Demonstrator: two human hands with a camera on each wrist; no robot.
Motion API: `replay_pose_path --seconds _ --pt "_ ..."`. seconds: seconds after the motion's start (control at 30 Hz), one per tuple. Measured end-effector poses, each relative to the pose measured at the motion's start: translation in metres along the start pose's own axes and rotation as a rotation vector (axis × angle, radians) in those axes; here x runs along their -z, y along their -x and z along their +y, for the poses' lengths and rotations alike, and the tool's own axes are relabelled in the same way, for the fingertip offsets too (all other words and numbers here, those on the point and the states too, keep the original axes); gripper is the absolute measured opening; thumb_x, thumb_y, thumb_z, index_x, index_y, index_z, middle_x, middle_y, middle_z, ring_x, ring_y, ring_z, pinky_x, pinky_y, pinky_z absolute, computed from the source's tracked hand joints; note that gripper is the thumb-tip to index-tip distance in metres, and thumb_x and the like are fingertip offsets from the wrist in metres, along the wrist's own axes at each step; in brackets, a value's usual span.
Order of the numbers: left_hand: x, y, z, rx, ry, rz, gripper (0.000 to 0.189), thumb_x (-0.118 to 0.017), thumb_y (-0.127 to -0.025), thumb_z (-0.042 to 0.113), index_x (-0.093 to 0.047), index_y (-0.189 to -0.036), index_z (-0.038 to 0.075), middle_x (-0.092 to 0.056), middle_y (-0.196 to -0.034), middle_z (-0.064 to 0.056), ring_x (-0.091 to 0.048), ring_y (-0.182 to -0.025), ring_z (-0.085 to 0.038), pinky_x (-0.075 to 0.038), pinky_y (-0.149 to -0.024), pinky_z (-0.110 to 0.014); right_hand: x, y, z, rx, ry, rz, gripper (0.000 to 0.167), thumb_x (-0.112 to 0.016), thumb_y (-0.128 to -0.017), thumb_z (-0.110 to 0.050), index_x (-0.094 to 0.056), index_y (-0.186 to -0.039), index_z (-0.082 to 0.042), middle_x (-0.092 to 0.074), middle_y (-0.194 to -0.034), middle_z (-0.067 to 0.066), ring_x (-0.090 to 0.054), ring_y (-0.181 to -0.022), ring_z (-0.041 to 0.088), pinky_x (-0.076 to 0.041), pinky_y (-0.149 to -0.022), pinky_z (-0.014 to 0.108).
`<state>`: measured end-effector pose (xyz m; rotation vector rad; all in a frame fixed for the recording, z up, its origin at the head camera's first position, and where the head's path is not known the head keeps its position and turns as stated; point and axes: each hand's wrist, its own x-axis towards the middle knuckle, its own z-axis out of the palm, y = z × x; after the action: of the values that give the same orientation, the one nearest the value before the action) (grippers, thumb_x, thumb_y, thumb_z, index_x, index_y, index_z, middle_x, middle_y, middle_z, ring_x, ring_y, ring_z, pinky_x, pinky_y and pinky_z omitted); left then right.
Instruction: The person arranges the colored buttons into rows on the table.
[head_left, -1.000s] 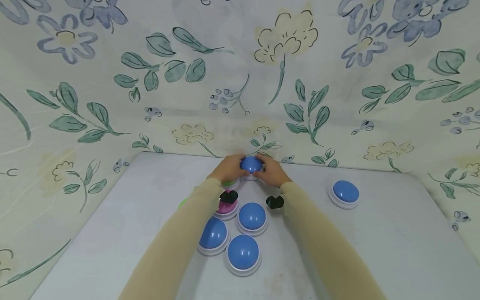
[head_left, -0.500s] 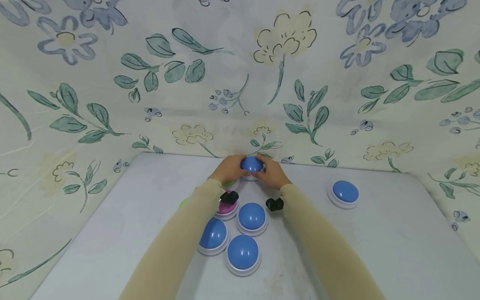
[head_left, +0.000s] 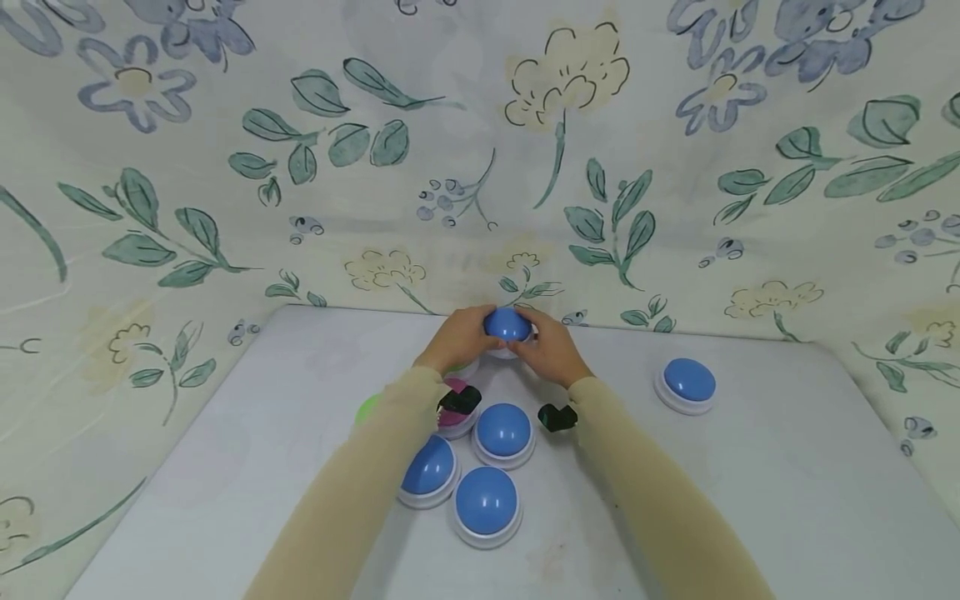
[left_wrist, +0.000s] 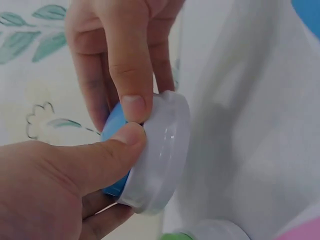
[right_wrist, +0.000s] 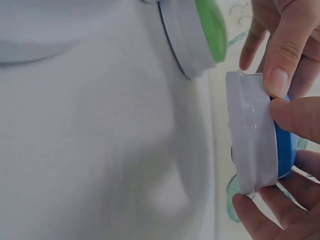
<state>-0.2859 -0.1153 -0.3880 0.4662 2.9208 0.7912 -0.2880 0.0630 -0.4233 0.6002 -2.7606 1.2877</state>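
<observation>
At the table's far edge, both hands hold a push button (head_left: 507,323) with a blue dome and a round white base. The left hand (head_left: 457,340) grips it from the left and the right hand (head_left: 557,348) from the right. In the left wrist view both thumbs meet at the seam between dome and white base (left_wrist: 162,150), fingers curling behind. The right wrist view shows the base (right_wrist: 252,135) tipped on edge in that camera, apart from its shadow on the tabletop. A green button (right_wrist: 212,30) stands close by, mostly hidden by the left hand in the head view.
Nearer on the white table (head_left: 225,467) sit a magenta button (head_left: 455,422) and blue buttons (head_left: 504,430), partly under the left sleeve. Another green button (head_left: 367,407) shows beside that sleeve. One blue button (head_left: 690,380) stands apart at right. A flowered cloth (head_left: 480,167) hangs behind.
The blue button in both hands has risen slightly and shifted a little right. The right wrist has swung slightly outward. The other buttons stay in place.
</observation>
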Motion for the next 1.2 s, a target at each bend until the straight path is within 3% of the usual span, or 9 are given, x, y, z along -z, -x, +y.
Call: replay_pose_path --seconds 0.47,0.67,1.0,1.2 --pt "0.002 0.015 0.024 -0.004 0.095 0.084 0.068 -0.072 -0.094 0.017 -0.040 -0.151 -0.001 -0.047 -0.152 -0.018 -0.047 -0.138 -0.035 -0.038 -0.115 -0.046 0.020 0.021 -0.011 0.090 -0.028 0.066 0.062 -0.070 -0.095 -0.014 -0.044 -0.147 0.004 -0.046 -0.152 0.019 -0.047 -0.137 0.034 -0.048 -0.106 0.047" --pt "-0.004 0.023 0.036 0.031 0.131 0.087 0.070 -0.072 -0.095 0.018 -0.038 -0.153 -0.001 -0.044 -0.153 -0.018 -0.045 -0.139 -0.035 -0.038 -0.114 -0.046 0.026 0.032 -0.009 0.108 -0.030 0.070 0.061 -0.070 -0.094 -0.012 -0.044 -0.146 0.006 -0.046 -0.151 0.020 -0.047 -0.136 0.036 -0.048 -0.105 0.049" --pt "-0.015 0.033 0.054 0.031 0.176 0.109 0.067 -0.072 -0.094 0.015 -0.041 -0.151 -0.001 -0.047 -0.151 -0.017 -0.046 -0.138 -0.035 -0.038 -0.115 -0.047 0.041 0.053 -0.011 0.085 0.001 0.052 0.062 -0.071 -0.094 -0.014 -0.045 -0.148 0.002 -0.046 -0.152 0.019 -0.047 -0.137 0.037 -0.048 -0.106 0.049" --pt "-0.021 0.040 0.070 0.032 0.202 0.119 0.065 -0.072 -0.094 0.015 -0.042 -0.150 -0.001 -0.049 -0.149 -0.017 -0.048 -0.136 -0.035 -0.039 -0.114 -0.047 0.050 0.067 -0.008 0.114 0.009 0.065 0.062 -0.071 -0.093 -0.011 -0.045 -0.147 0.002 -0.047 -0.150 0.021 -0.047 -0.136 0.039 -0.048 -0.104 0.052"
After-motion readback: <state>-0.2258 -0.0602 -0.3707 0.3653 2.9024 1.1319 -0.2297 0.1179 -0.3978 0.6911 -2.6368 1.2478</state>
